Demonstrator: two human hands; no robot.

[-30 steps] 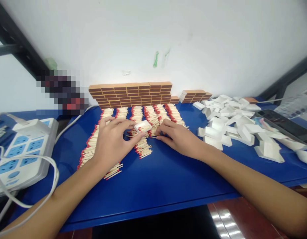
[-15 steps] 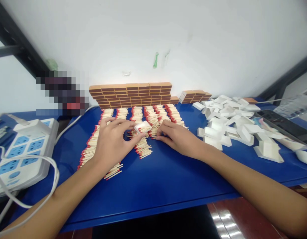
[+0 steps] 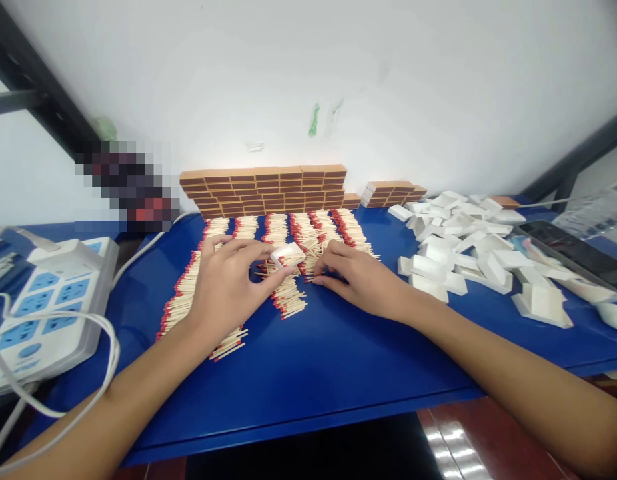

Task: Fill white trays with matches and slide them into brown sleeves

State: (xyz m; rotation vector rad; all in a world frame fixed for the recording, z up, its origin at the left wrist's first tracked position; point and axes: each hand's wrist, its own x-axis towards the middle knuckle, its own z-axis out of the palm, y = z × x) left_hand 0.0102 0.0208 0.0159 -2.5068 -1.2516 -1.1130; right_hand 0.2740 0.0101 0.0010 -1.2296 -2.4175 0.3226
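Between thumb and fingers, my left hand (image 3: 226, 280) holds a small white matchbox tray (image 3: 289, 253) with a few red-tipped matches inside. My right hand (image 3: 351, 277) is pinched closed just to the right of it, low over the table. A match (image 3: 309, 279) pokes out from its fingertips, red head to the left. Rows of loose red-headed matches (image 3: 291, 297) lie under and behind both hands, and my left hand covers part of them.
Brown-sided matchboxes (image 3: 268, 190) are stacked along the wall, with a smaller stack (image 3: 391, 193) to their right. White empty trays (image 3: 453, 240) are heaped on the right of the blue table (image 3: 308, 373), beside a phone (image 3: 578, 253). A power strip (image 3: 63, 307) with white cables sits left.
A red match head now shows at my right fingertips, which have barely shifted. My left hand and the tray stay in place.
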